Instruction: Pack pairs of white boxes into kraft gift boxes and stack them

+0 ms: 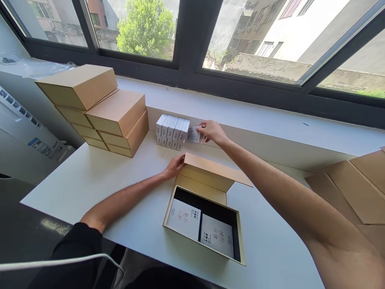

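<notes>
An open cardboard gift box with a black inside stands in front of me, its hinged lid raised at the far side. Two white printed boxes lie flat side by side in it. My left hand grips the lid's left corner; its fingertips are partly hidden behind it. Farther back, my right hand pinches a small white box with dark print. That box is close to the right end of a two-layer row of small white boxes; I cannot tell whether they touch.
Closed brown boxes are stacked at the back left of the white table. More brown cartons stand at the right. A window ledge runs along the back. A white cable crosses the lower left.
</notes>
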